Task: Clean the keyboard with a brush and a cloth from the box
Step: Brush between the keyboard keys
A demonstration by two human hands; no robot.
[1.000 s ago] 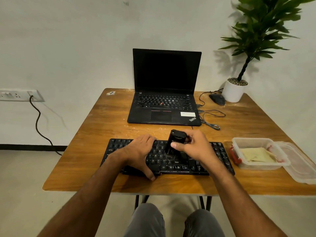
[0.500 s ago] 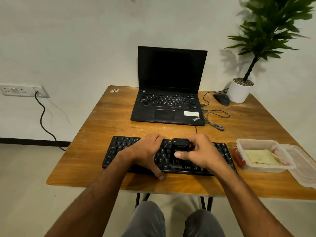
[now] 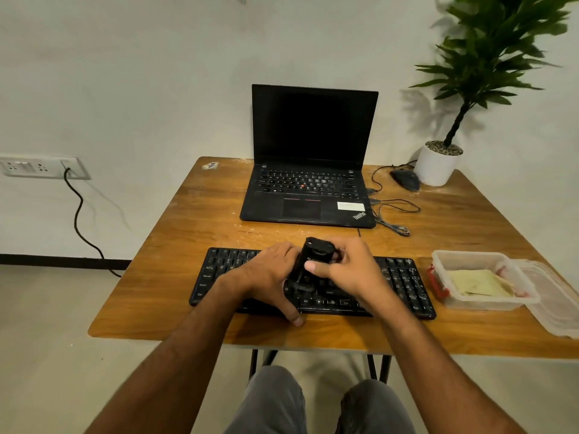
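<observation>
The keyboard (image 3: 404,281) lies along the tabletop's (image 3: 194,220) near edge. The left hand (image 3: 271,278) clasps its front rim, thumb underneath; the right hand (image 3: 349,272) grips the black brush (image 3: 310,264) upright on the keys.

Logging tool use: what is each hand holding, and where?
The right hand grips the black brush by its upper body. The left hand holds the keyboard at its near edge.
</observation>
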